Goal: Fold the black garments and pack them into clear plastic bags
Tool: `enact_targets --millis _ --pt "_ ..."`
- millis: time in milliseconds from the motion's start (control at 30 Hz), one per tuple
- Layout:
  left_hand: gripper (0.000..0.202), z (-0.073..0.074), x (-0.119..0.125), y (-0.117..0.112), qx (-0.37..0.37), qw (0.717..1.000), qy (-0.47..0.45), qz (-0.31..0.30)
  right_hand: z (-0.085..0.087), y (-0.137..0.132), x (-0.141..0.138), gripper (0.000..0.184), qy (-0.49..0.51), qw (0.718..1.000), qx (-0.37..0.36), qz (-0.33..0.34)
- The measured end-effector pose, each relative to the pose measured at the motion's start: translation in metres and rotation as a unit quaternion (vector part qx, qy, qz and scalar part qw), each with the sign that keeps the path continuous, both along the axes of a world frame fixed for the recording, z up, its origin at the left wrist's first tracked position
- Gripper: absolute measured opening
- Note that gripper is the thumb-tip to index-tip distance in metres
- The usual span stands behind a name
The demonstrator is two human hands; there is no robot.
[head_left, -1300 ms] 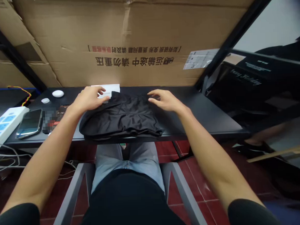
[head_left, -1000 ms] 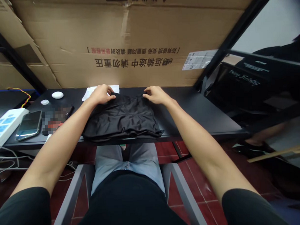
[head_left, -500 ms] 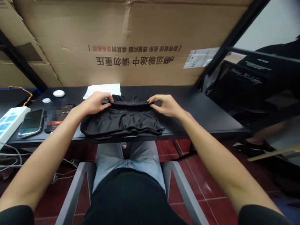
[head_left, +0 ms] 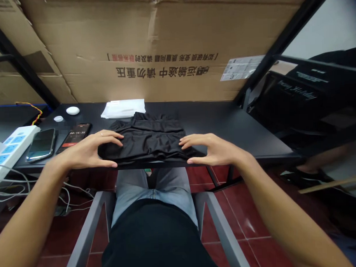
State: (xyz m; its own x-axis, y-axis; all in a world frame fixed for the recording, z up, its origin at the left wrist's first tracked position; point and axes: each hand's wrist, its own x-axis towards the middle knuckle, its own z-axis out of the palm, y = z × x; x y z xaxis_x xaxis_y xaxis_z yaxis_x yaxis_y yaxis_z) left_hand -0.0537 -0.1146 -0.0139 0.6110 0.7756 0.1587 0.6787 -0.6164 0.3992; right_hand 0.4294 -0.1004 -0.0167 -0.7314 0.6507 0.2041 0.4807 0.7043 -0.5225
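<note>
A folded black satiny garment [head_left: 146, 138] lies in a layered stack at the front edge of the black table [head_left: 238, 123]. My left hand [head_left: 86, 149] rests at its left end, with the spread fingertips against the fabric. My right hand [head_left: 212, 148] mirrors this at the right end, its fingers apart and touching the near right corner. Neither hand closes on the cloth. Behind the garment, a white plastic packet [head_left: 123, 109] lies apart from both hands.
Left of the garment are a smartphone [head_left: 41, 145], a digital timer [head_left: 74, 133], a white power strip [head_left: 12, 149], and small white objects [head_left: 73, 110]. A large cardboard box [head_left: 154, 48] stands behind the table. Cables hang below the left side.
Both hands have moved from the garment's far edge to its left and right ends near the table's front edge. The garment's far edge now lies lower and looser, and the white packet shows fully.
</note>
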Motion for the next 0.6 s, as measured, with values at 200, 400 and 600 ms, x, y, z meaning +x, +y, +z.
enact_targets --millis 200,400,600 --pt "0.026 -0.005 -0.011 -0.004 -0.037 0.999 -0.034 -0.006 0.000 0.002 -0.001 0.027 0.018 0.999 -0.032 -0.030" --pt "0.033 -0.003 -0.009 0.017 -0.007 0.989 -0.097 0.110 0.004 0.033 -0.002 0.033 0.094 0.985 -0.014 -0.144" --pt "0.038 -0.009 0.003 0.063 0.074 0.944 -0.146 0.285 -0.004 0.094 -0.010 0.029 0.128 0.970 -0.016 -0.206"
